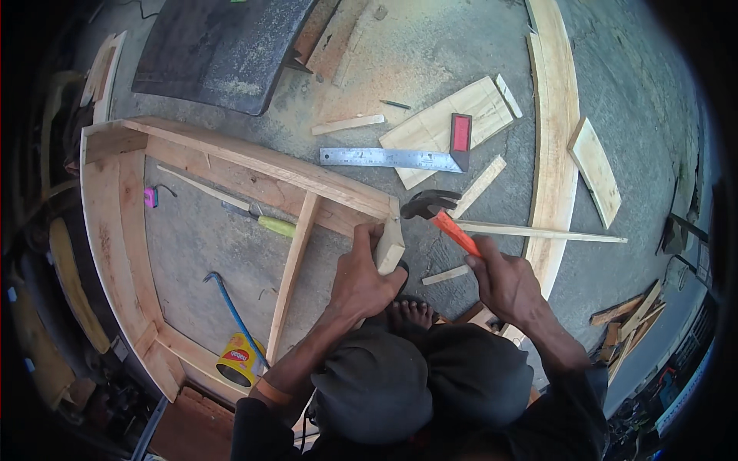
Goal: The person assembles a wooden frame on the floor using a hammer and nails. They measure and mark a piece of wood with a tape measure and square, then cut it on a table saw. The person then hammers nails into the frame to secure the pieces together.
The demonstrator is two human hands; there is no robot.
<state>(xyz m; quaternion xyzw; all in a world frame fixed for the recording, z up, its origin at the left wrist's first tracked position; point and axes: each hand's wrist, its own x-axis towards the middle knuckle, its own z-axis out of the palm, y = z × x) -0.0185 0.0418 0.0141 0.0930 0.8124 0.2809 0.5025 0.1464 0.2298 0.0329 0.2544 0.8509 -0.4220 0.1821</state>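
A short wooden block (390, 250) is gripped in my left hand (361, 276), close to the right end of a wooden frame (269, 170). My right hand (503, 280) is closed round the orange handle of a claw hammer (457, 231). The hammer's dark head is just right of the frame's corner; whether it touches the wood I cannot tell. Inside the frame lie a chisel with a green handle (277, 226), a pink tape measure (151, 197) and a blue pry bar (234, 313) leaning on a yellow can (240, 359).
A try square (392, 158) with a red-faced stock overlaps a board (477, 115). A pencil (395, 104) and offcuts lie around it. One long plank (555, 138) runs down the right side. A dark panel (215, 54) stands at the back, with sawdust beside it.
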